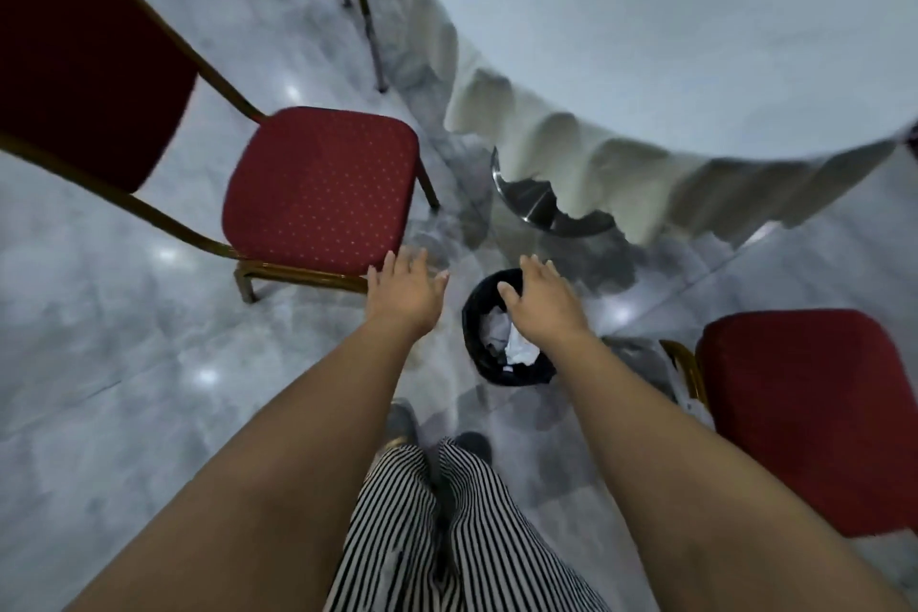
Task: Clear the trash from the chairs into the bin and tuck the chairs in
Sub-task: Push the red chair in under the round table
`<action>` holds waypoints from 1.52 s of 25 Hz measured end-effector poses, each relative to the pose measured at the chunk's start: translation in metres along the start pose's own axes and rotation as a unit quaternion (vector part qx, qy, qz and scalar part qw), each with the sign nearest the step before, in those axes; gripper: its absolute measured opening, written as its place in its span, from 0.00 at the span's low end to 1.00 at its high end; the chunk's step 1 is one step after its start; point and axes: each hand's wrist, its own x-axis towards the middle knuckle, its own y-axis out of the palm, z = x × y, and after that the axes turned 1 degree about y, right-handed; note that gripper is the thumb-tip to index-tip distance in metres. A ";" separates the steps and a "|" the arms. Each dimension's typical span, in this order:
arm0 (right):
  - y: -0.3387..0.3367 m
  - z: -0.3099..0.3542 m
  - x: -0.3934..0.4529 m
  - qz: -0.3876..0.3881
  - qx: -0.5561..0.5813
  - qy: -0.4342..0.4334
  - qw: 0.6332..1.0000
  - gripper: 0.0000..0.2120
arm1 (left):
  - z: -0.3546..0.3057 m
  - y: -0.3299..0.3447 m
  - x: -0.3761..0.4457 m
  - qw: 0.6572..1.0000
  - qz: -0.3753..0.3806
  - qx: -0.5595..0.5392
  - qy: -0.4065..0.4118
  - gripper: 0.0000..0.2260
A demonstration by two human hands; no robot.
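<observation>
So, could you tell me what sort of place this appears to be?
Probably a banquet or function hall: a round table draped in a white cloth, padded red chairs with gold metal frames around it, and a polished marble-look floor.

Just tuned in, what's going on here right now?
A person stands over a black-lined bin on the floor, both hands empty and open. The right hand hovers above the bin, which already holds crumpled white paper. The left hand is by the front corner of the red chair on the left; its seat looks clear, and it is not yet tucked under the white-clothed table.
</observation>
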 end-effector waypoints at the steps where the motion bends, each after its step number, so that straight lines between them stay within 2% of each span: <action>1: -0.008 0.016 -0.005 -0.008 -0.011 -0.022 1.000 0.30 | 0.009 -0.012 -0.011 1.000 -0.015 0.000 0.002 0.28; 5: -0.020 0.083 -0.017 -0.035 -0.058 -0.089 0.994 0.31 | 0.062 -0.064 -0.036 0.997 -0.073 0.023 -0.003 0.28; 8: -0.018 0.133 -0.016 -0.048 -0.077 -0.116 0.989 0.32 | 0.108 -0.096 -0.043 0.996 -0.088 0.034 -0.008 0.28; 16: 0.044 0.318 -0.024 -0.048 -0.048 -0.122 0.990 0.32 | 0.303 -0.170 -0.062 0.986 -0.145 0.078 -0.010 0.28; 22: 0.074 0.445 -0.017 -0.080 -0.039 -0.166 0.982 0.29 | 0.407 -0.229 -0.063 0.981 -0.183 0.058 -0.018 0.28; 30: 0.079 0.586 0.056 -0.126 0.002 -0.195 0.973 0.28 | 0.501 -0.322 0.004 0.969 -0.237 0.067 0.016 0.27; 38: 0.063 0.710 0.127 -0.162 0.066 -0.149 0.973 0.27 | 0.548 -0.424 0.089 0.961 -0.248 0.069 0.097 0.26</action>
